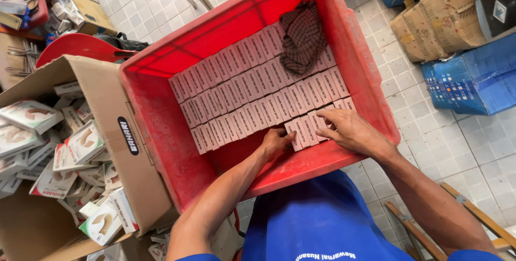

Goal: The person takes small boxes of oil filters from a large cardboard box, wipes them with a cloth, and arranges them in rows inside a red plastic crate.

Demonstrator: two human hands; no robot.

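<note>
1. The big red plastic crate [161,110] sits tilted toward the person, likely so the small pale pink cardboard boxes [252,97] lean on each other in tight rows and do not tip.
2. The left hand [277,141] is curled against the near end of the front row, fingers pressed on a box, seemingly bracing the row from sliding.
3. The right hand [349,129] lies flat and spread over the last few boxes of that row [303,129], fingertips pushing them down and in; it clasps nothing that I can see.
4. Those boxes stand on edge in the crate's near right part, long axes running from the near wall toward the far wall, narrow printed faces upward.
5. A dark checked cloth [302,35] lies bunched on the far rows.
6. An open brown cardboard carton [115,126] of loose white packets [80,142] stands just beside the crate, on its left.
</note>
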